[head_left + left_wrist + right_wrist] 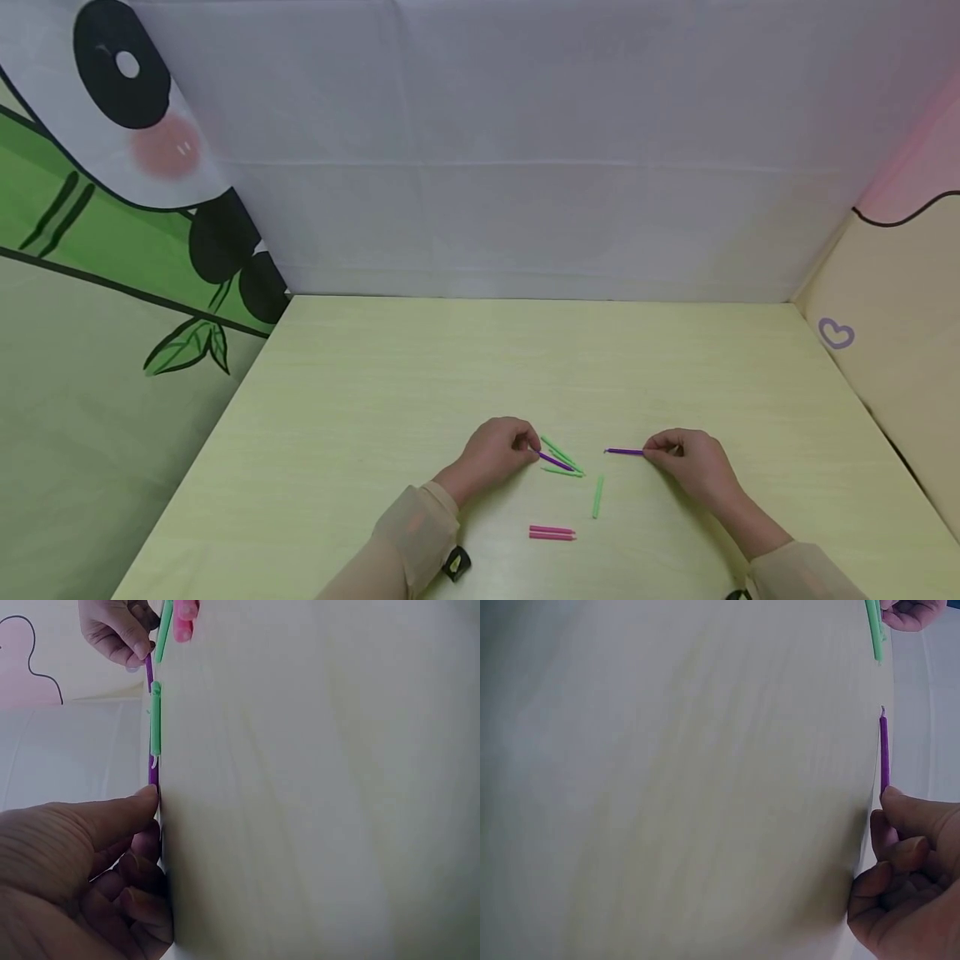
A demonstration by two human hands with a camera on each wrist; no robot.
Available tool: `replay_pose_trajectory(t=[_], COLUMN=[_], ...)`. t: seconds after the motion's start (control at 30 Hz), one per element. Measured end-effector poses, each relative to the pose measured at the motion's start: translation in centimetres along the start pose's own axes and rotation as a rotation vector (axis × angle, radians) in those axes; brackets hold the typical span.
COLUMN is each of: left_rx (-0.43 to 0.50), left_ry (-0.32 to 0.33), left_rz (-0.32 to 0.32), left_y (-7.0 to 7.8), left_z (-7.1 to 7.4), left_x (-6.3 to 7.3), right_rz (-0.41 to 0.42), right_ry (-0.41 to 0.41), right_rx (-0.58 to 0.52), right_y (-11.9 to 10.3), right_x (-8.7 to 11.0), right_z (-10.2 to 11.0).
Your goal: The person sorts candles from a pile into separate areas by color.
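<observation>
In the head view my left hand [495, 450] pinches one end of a thin purple candle [557, 461] between thumb and finger. That candle slants across several green candles [557, 450] fanned on the table, overlapping them in this view. On the right, my right hand [693, 467] pinches the end of another purple candle [624, 452], its wick pointing left. The right wrist view shows this purple candle [885, 754] close over the table, the thumb pressed at its lower end. A gap separates the two purple candles.
A single green candle [597, 497] lies between the hands, nearer the front. Pink candles [552, 537] lie side by side in front of it to the left. The pale table [390, 367] meets a white wall covering [525, 225] at the back, with printed panels at both sides.
</observation>
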State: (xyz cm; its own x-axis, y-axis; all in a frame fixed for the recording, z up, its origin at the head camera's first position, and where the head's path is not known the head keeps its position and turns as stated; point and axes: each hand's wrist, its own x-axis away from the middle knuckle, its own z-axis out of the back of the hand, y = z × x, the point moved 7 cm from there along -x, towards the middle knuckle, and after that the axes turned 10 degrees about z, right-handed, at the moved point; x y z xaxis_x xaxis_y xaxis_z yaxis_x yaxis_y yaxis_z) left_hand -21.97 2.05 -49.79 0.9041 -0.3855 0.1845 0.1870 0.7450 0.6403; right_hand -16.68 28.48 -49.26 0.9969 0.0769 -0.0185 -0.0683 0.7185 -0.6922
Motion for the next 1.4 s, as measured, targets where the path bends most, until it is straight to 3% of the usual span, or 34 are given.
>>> replay_pose_trajectory(t=[1.0, 1.4], left_rx=[-0.064, -0.078], left_ry=[0.007, 0.0], left_rz=[-0.043, -0.021], left_y=[0.46, 0.28], left_z=[0.1, 0.06], left_x=[0.11, 0.16], right_rz=[0.007, -0.001], right_ry=[0.01, 0.013], right_rx=[0.006, -0.003], right_y=[-0.03, -0.15], right_x=[-0.1, -0.1], right_z=[0.0, 0.07])
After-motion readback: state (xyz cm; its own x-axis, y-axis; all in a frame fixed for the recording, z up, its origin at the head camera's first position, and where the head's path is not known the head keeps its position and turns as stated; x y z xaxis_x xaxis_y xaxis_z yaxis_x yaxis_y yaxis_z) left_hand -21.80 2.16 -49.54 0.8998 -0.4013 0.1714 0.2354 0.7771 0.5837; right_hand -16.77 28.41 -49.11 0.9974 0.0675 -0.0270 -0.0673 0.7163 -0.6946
